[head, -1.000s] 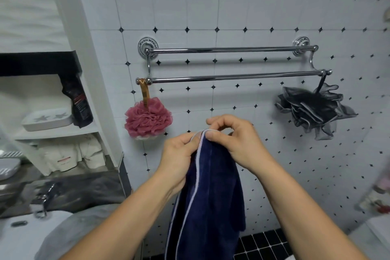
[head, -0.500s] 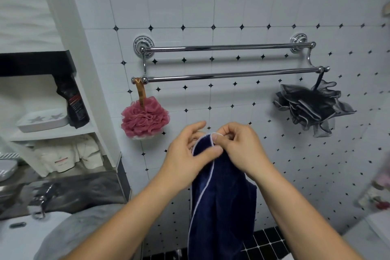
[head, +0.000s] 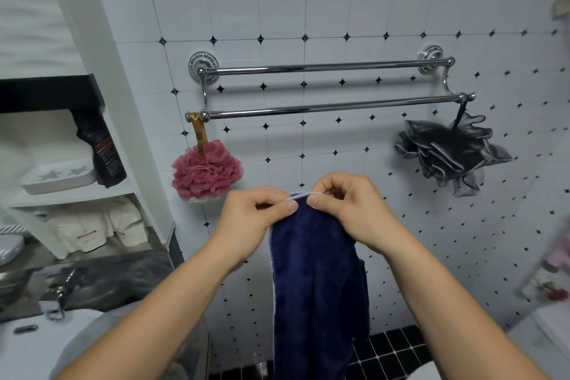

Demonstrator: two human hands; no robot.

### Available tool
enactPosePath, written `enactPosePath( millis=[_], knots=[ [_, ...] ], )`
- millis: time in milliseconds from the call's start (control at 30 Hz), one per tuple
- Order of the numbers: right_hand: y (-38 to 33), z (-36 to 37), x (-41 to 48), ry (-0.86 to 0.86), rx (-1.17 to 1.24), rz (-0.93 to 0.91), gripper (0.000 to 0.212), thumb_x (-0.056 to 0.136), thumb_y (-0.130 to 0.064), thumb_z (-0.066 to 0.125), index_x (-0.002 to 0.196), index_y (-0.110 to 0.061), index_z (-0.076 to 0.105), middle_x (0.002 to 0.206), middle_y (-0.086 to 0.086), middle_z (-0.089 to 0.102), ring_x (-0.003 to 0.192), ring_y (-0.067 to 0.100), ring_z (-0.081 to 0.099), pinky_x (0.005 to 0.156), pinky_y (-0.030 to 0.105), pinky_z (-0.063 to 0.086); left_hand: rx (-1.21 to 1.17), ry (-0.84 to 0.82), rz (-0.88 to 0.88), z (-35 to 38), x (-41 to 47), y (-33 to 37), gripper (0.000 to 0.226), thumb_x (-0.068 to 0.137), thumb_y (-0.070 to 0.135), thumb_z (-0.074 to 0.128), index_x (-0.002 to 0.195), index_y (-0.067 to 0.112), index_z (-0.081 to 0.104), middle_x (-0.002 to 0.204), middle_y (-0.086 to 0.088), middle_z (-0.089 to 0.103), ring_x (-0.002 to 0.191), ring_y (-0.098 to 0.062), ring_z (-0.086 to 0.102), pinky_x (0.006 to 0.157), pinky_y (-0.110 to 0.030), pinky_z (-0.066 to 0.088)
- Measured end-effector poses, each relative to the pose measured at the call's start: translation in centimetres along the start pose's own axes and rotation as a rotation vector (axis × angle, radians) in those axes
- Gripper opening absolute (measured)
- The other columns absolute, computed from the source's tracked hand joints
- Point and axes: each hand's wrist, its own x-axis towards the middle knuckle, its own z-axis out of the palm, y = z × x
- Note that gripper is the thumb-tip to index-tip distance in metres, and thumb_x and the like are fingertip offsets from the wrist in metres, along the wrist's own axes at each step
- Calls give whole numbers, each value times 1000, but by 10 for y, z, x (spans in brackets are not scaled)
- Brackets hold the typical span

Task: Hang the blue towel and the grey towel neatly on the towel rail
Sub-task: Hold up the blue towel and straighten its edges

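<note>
Change: our left grip (head: 253,219) has curled its fingers in.
Grips: it and right grip (head: 348,210) pinch blue towel (head: 317,287) hem.
Towel: hangs below them.

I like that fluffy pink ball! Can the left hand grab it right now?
Probably not yet: the left hand is pinching the blue towel. Nothing blocks the way to the pink ball, though, once it lets go.

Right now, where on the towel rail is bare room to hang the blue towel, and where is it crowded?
The upper bar is bare along its whole length. The lower bar is bare between the pink puff at its left end and the dark grey puff at its right end. Those two ends are crowded.
</note>
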Motion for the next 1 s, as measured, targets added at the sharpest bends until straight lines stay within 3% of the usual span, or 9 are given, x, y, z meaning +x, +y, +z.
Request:
enactPosePath(
  millis=[367, 467, 567, 633, 700, 767, 833, 900, 1000],
  knots=[
    [15, -7, -8, -304, 43, -3, 13, 82, -22, 76, 85, -21, 64, 74, -11, 62, 68, 7, 58, 64, 23, 47, -112, 89, 19, 6, 3, 11, 17, 76, -4, 77, 71, 10, 69, 66, -1, 74, 64, -12, 70, 63, -21, 56],
    [40, -7, -18, -466, 50, 119, 19, 82, -23, 77, 99, -19, 69, 101, 0, 74, 95, 20, 71, 86, 38, 57, -146, 164, 49, 1, 7, 8, 18, 78, -4, 75, 71, 11, 67, 63, 2, 72, 61, -10, 68, 63, -21, 56],
    [69, -2, -31, -550, -55, 247, 28, 78, -34, 78, 99, -15, 73, 104, 7, 75, 99, 26, 71, 93, 49, 53, -152, 224, 70, -2, 11, 4, 17, 79, -1, 75, 74, 13, 67, 65, 5, 72, 62, -6, 66, 63, -19, 53],
    [81, 1, -34, -527, -72, 239, 35, 76, -39, 76, 96, -11, 73, 101, 12, 75, 97, 32, 71, 91, 52, 53, -119, 251, 86, -5, 13, -3, 15, 82, 0, 73, 80, 13, 66, 69, 6, 70, 65, -4, 64, 65, -16, 52],
    [82, -2, -30, -425, -25, 193, 22, 81, -30, 73, 91, -10, 74, 96, 9, 76, 90, 26, 72, 90, 48, 55, -41, 229, 65, -7, 12, -15, 17, 88, 3, 68, 97, 17, 66, 80, 3, 66, 73, -6, 62, 71, -15, 51],
    [74, -7, -24, -379, -65, 118, 19, 84, -28, 70, 87, -9, 71, 87, 4, 74, 81, 20, 70, 85, 41, 55, 67, 175, -19, -7, 12, -35, 26, 95, 7, 59, 117, 20, 63, 97, 2, 65, 91, -8, 62, 88, -21, 51],
    [67, -9, -19, -405, -142, 62, 11, 86, -30, 68, 82, -20, 70, 84, -2, 74, 79, 17, 70, 80, 37, 55, 220, 156, -95, -3, 14, -53, 22, 99, 12, 51, 112, 22, 65, 112, 1, 65, 106, -15, 60, 98, -32, 47],
    [65, -12, -17, -436, -192, 19, 14, 87, -29, 68, 74, -33, 67, 79, -10, 71, 75, 8, 66, 77, 31, 53, 273, 203, -160, -2, 19, -59, 23, 100, 12, 45, 98, 23, 64, 105, 0, 65, 103, -20, 60, 90, -32, 45],
    [73, -21, -19, -456, -263, 29, 18, 83, -44, 66, 81, -26, 68, 87, -6, 70, 81, 12, 66, 80, 39, 53, 318, 284, -191, -13, 30, -63, 26, 101, 13, 37, 100, 14, 63, 101, -2, 65, 99, -24, 60, 78, -29, 42]
  ],
)
